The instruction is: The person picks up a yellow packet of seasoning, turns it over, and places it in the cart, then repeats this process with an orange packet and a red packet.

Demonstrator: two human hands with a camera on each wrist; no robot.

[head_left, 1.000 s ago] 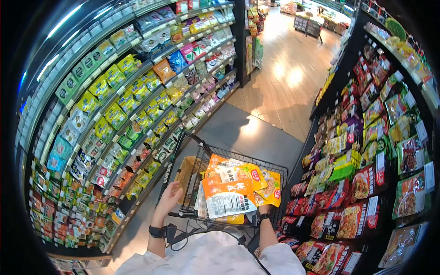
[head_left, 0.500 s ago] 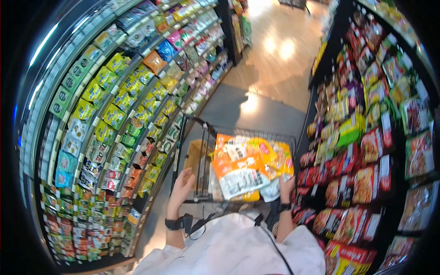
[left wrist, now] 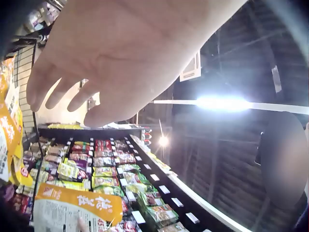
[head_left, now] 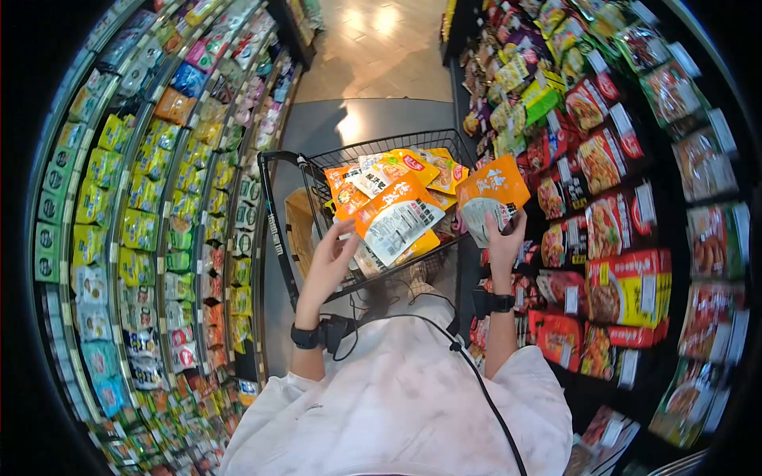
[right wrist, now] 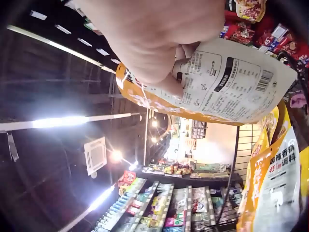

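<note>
Your left hand (head_left: 325,263), fingers loosely spread, holds nothing, while your right hand (head_left: 506,236) pinches the orange-and-white seasoning pouch (head_left: 494,186) beside the black wire cart (head_left: 381,145); likely soft, light and slippery, it handles best by a sealed edge.

One left hand (head_left: 327,260), one right hand (head_left: 506,242)
One orange-and-white pouch (head_left: 494,184) in right hand
One wire basket (head_left: 373,147) ahead of and between hands
At least four packets (head_left: 403,220) inside, near left hand, overlap hiding exact number
Two wristbands (head_left: 305,336), one behind each hand
Two shelf banks (head_left: 161,278), one outward of each hand
</note>
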